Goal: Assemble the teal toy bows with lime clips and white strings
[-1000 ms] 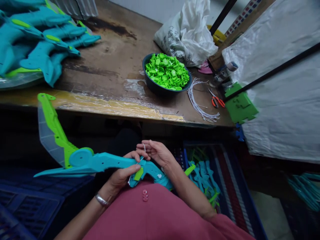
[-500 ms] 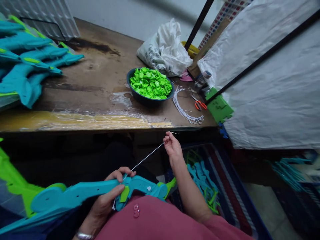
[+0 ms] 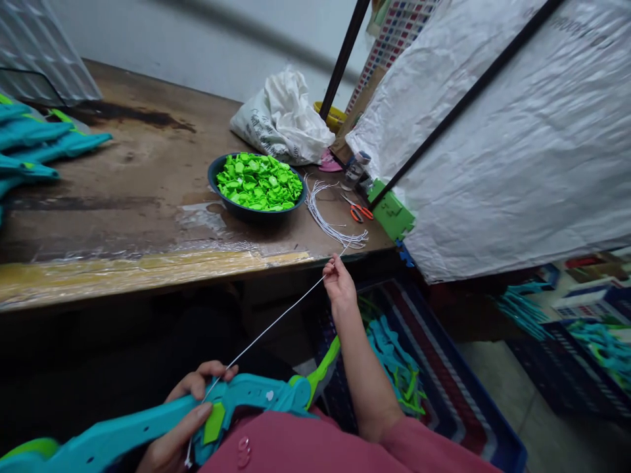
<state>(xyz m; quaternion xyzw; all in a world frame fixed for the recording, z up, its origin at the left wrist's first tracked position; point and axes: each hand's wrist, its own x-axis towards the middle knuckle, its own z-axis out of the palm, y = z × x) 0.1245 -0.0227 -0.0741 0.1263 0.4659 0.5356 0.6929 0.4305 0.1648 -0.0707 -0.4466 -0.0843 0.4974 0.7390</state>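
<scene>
Across my lap lies a long turquoise plastic part (image 3: 133, 424) with lime-green pieces joined to it; it looks like a toy gun or bow body. My left hand (image 3: 190, 407) is wrapped around it near a green tab (image 3: 213, 422). A thin white cord (image 3: 276, 322) runs taut from the part, past my left fingers, up to my right hand (image 3: 339, 282). My right fingers pinch the cord close to its free end, just in front of the table edge. A knotted cord end hangs below my left thumb.
On the brown table (image 3: 142, 171) stand a dark bowl (image 3: 215, 187) of small green pieces, a bundle of white cords (image 3: 325, 223), orange-handled scissors (image 3: 359, 211) and a white sack (image 3: 286, 118). Turquoise parts (image 3: 29, 141) are stacked at left. A blue crate (image 3: 473, 401) of parts stands at lower right.
My right hand has pulled the cord farther from my left hand, so a longer stretch shows. The view has turned right. My left hand keeps its hold on the turquoise part.
</scene>
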